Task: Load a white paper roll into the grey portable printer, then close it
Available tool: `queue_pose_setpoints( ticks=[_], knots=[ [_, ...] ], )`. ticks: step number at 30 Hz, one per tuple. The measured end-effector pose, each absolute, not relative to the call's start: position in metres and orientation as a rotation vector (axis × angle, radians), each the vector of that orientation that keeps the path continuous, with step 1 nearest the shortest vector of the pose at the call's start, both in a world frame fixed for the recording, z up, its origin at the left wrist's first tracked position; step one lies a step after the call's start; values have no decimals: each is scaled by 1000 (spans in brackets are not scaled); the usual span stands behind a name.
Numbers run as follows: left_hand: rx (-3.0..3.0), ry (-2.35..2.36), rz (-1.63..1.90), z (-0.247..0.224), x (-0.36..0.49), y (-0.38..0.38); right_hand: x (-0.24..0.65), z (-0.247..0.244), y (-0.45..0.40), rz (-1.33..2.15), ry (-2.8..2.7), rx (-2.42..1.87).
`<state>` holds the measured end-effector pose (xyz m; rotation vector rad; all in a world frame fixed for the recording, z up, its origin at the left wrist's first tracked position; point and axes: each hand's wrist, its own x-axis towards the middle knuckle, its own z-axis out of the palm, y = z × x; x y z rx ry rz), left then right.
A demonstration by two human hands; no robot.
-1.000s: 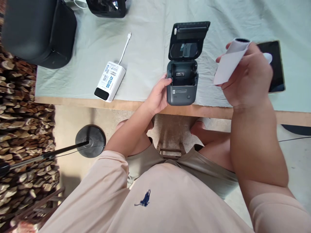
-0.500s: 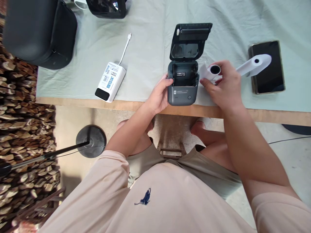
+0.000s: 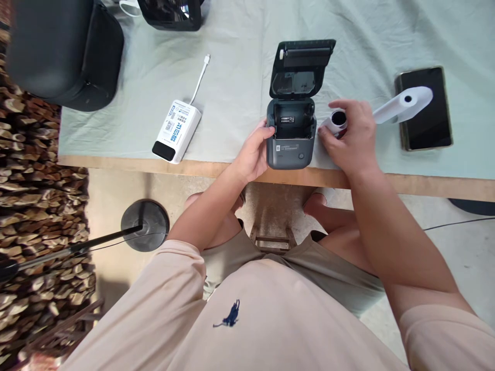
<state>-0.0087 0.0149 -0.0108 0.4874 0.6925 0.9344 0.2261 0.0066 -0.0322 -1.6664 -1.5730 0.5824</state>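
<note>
Left hand [image 3: 253,153] plus right hand [image 3: 356,139] made two. Grey device [image 3: 290,152]: counted one, with one lid [image 3: 301,66]. White paper rolls came to two: near roll [image 3: 329,124], far roll [image 3: 394,106]. Singles were one phone [image 3: 427,126], one power bank [image 3: 178,130], one white cable [image 3: 198,81], one black case [image 3: 65,51], one black gadget [image 3: 170,14] cut by the top edge, one table [image 3: 235,77]. Round black bases were two: left base [image 3: 150,237], right base [image 3: 474,206], partly cropped. Wood pieces [image 3: 46,201] were too many to count.

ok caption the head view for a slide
Left hand holds an open dark device; right hand grips a white roll beside it.
</note>
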Motion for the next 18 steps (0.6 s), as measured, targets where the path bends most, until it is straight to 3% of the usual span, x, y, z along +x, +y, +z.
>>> queue_pose_setpoints(
  ticks=[5,12,18],
  knots=[
    [412,744,928,-9,-8,15,233,-29,-4,381,-1532,-1595],
    [458,741,927,-8,-7,14,288,-34,7,-237,-1287,-1540],
    [455,771,913,-6,-6,14,301,-36,25,64,-1271,-2083]
  ],
)
